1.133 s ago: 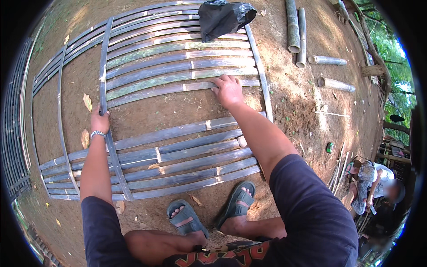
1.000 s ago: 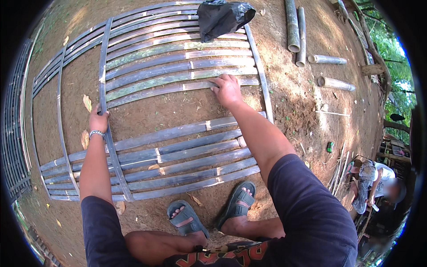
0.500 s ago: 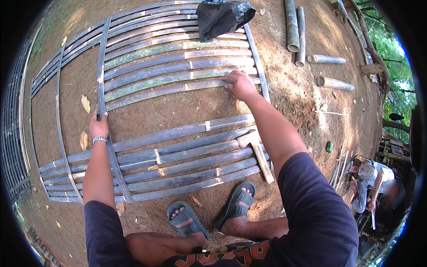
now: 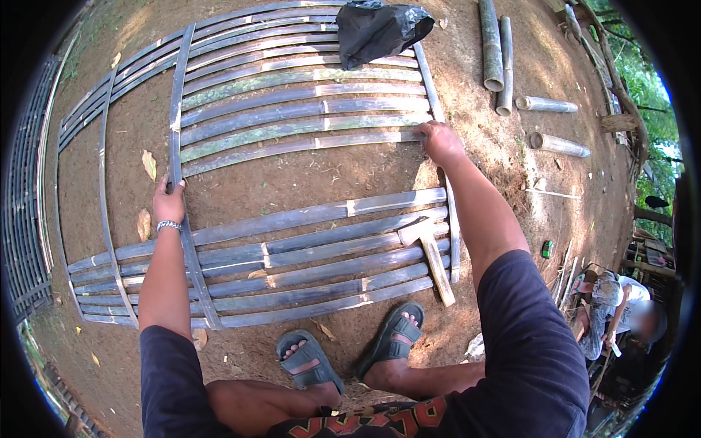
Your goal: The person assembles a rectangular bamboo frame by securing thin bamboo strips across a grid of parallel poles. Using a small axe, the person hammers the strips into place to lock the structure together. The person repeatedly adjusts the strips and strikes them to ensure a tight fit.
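Note:
A lattice of split-bamboo slats (image 4: 292, 220) lies on the ground before me, with bamboo crosspieces running across them. My left hand (image 4: 169, 201) is closed around the left bamboo crosspiece (image 4: 175, 131), in the gap between two groups of slats. On the other side, my right hand (image 4: 442, 144) has its fingers curled at the right end of the nearest bamboo slat (image 4: 321, 141) of the far group, beside the right crosspiece (image 4: 428, 82); its fingertips are partly hidden. A hatchet (image 4: 437, 269) with a wooden handle rests on the near slats, below my right hand.
A black plastic bag (image 4: 380, 35) lies on the far slats. Cut bamboo poles (image 4: 491, 51) and shorter bamboo pieces (image 4: 558, 144) lie at the far right. A small green object (image 4: 547, 249) is on the dirt. Another person (image 4: 621, 299) sits at the right, holding something thin.
My right hand has slid rightward along the slat to its end at the right crosspiece. My left hand stays on the left crosspiece. The view has shifted slightly.

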The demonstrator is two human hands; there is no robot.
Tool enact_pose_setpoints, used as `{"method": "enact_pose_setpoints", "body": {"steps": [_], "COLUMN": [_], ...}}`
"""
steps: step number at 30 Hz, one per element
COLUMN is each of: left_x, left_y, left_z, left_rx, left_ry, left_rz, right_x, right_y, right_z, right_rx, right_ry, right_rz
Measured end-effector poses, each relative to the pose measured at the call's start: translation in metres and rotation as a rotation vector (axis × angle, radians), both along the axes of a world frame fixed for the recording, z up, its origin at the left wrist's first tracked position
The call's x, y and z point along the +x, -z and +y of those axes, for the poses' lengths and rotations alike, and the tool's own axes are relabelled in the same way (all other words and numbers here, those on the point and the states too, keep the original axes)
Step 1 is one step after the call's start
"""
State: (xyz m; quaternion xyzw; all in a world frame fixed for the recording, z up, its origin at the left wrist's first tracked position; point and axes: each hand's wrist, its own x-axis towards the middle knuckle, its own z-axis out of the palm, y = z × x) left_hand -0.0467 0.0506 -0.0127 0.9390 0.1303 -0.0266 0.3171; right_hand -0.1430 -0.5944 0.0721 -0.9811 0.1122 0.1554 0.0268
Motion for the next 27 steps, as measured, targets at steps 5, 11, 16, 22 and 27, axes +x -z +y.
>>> {"method": "enact_pose_setpoints", "body": {"steps": [5,11,16,22,27], "left_x": [0.001,-0.002,0.002,0.002,-0.004], "left_y": [0.003,-0.004,0.008,0.010,-0.009], "left_z": [0.014,-0.004,0.012,0.019,-0.007], "left_rx": [-0.133,-0.116,-0.237,-0.186,-0.069], "left_ry": [0.008,0.002,0.018,0.042,0.033], "left_rz": [0.031,0.071,0.033,0.006,0.039], "right_x": [0.010,0.012,0.020,0.021,0.014], "right_y": [0.005,0.008,0.008,0.004,0.004], "right_z": [0.002,-0.012,-0.016,-0.010,-0.023], "right_rx": [0.041,0.064,0.009,0.008,0.059], "right_ry": [0.070,0.120,0.094,0.136,0.174], "right_rz": [0.005,0.048,0.102,0.110,0.084]}}
